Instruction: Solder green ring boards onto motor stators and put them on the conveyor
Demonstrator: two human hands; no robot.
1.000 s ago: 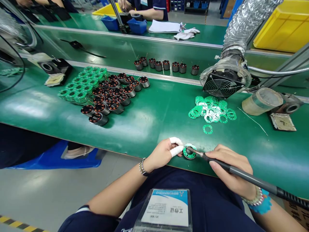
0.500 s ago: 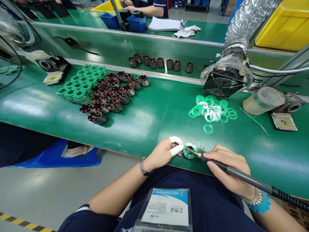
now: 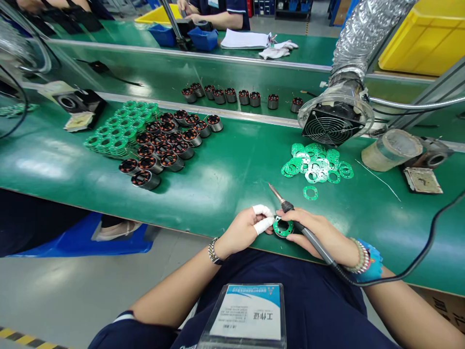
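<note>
A motor stator topped with a green ring-shaped circuit board (image 3: 280, 231) is at the bench's front edge, between my hands. My left hand (image 3: 250, 225), with white covers on thumb and index finger, is closed at the stator's left side. My right hand (image 3: 314, 228) keeps a soldering iron (image 3: 307, 232) in its grip, the tip pointing up and left, away from the board. Its thumb and index finger also reach around the stator's right side. One loose green ring board (image 3: 310, 193) lies just beyond.
Loose green boards (image 3: 319, 165) are heaped under a fume extractor fan (image 3: 329, 127). Grouped stators (image 3: 172, 161) and stacked boards (image 3: 116, 132) occupy the left. A tub (image 3: 390, 152), a solder wire (image 3: 378, 179) and an iron stand (image 3: 423, 179) are at right. A co-worker (image 3: 221, 19) sits opposite.
The soldering iron's tip has come off the board and swung up and left. My right hand has moved left, its fingers now at the stator. My left hand stays beside it.
</note>
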